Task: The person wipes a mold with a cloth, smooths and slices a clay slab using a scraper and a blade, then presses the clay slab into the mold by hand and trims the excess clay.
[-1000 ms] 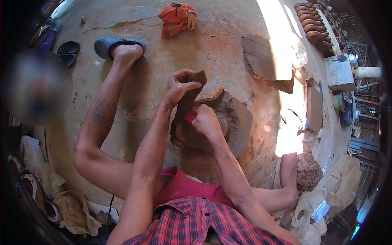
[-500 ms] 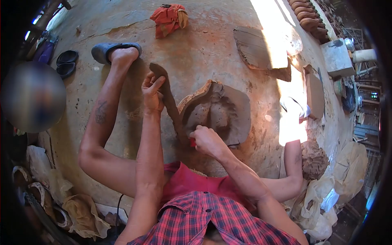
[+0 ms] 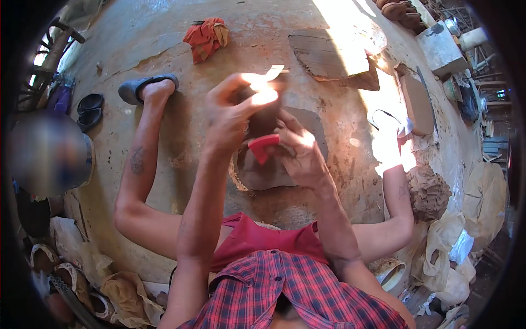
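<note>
My left hand (image 3: 233, 112) is raised over the floor, its fingers closed round a dark clay strip (image 3: 266, 112), blurred and partly in bright sunlight. Close beside it, my right hand (image 3: 302, 153) grips a small red tool (image 3: 263, 147) between thumb and fingers, near the strip's lower end. Beneath both hands a grey clay slab (image 3: 312, 123) lies on the floor; its hollowed middle is mostly hidden by the hands and strip.
An orange cloth (image 3: 205, 39) lies at the top, left of a flat clay sheet (image 3: 329, 55). A clay lump (image 3: 429, 192) rests beside my right leg. Dark sandals (image 3: 90, 111) are at the left, plastic sheets (image 3: 476, 205) at the right.
The strip has been lifted off the slab's left edge and folded or gathered in my left hand, which moved right. My right hand rose with the red tool. The view shifted.
</note>
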Demonstrator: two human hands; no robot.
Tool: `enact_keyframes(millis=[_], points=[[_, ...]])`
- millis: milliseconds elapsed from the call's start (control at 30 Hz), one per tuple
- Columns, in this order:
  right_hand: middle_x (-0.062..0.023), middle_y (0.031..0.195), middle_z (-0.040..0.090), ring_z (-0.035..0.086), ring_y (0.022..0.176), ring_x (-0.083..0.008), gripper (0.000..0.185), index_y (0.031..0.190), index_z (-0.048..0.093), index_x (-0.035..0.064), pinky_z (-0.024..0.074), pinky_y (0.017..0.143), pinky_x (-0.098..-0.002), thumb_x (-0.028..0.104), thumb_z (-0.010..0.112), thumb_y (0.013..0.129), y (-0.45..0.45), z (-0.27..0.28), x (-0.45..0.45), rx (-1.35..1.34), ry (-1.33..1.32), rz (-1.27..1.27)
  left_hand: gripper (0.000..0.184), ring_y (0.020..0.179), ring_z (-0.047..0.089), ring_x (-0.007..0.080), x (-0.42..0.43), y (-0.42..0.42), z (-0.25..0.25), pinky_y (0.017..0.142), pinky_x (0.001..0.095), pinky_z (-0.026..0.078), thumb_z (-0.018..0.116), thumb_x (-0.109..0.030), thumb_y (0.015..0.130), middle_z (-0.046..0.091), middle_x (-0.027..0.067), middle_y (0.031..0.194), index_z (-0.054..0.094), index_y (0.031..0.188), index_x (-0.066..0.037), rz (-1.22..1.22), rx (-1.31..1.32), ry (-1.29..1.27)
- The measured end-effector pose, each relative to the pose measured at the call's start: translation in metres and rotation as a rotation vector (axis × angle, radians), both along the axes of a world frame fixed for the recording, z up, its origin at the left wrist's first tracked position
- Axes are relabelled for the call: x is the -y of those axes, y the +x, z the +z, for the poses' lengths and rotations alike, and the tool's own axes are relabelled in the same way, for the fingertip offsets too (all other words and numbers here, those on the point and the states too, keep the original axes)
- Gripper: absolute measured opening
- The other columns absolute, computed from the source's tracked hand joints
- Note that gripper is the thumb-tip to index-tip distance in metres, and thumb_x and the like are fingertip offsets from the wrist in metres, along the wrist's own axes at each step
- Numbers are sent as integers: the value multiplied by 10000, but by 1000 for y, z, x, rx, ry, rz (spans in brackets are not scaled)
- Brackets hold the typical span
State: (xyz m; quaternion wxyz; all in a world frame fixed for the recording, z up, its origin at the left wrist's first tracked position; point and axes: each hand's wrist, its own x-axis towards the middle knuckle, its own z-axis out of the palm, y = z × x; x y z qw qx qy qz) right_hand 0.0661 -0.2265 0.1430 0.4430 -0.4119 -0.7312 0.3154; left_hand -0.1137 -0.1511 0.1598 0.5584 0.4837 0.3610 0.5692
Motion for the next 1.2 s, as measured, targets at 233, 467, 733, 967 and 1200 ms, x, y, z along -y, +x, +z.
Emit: enact_keyframes(millis=[233,467,733,967,1200], points=[[-59,982,733,673,912,-108,180,1155,691,-12,536,824,-253,77,689,998,109,100,5,-191,178,-470,732,1394,530,262,-22,33,83,1168,416,423,778,-320,941,570,162,1506,485,1515,25,-425,-123,229],[-58,1095,710,649,984,-121,218,1197,696,-36,528,865,-285,101,638,1037,293,207,149,220,514,-1036,612,1256,622,269,-13,-54,-162,1060,400,465,535,-490,1080,682,173,1334,614,1401,26,-204,-872,-396],[-309,1269,665,629,1215,-449,344,1220,693,13,476,1048,-494,257,663,980,432,32,329,840,-310,-1802,737,1237,619,268,24,-69,-191,1025,386,485,512,-585,1070,664,171,1341,590,1405,67,-278,-799,-659],[-131,1015,752,721,879,-237,375,1191,660,-32,568,834,-387,319,620,1066,357,48,222,209,57,-1667,603,1318,549,253,148,-51,-287,996,425,535,448,-445,1107,515,120,1509,397,1599,-101,-141,-317,-826],[-85,890,709,685,659,-157,119,1073,641,-1,545,519,-290,102,613,1021,195,-78,46,131,-239,-946,551,1025,718,244,202,75,-198,788,382,635,503,-455,1107,632,124,1376,411,1526,-110,85,191,-1142]])
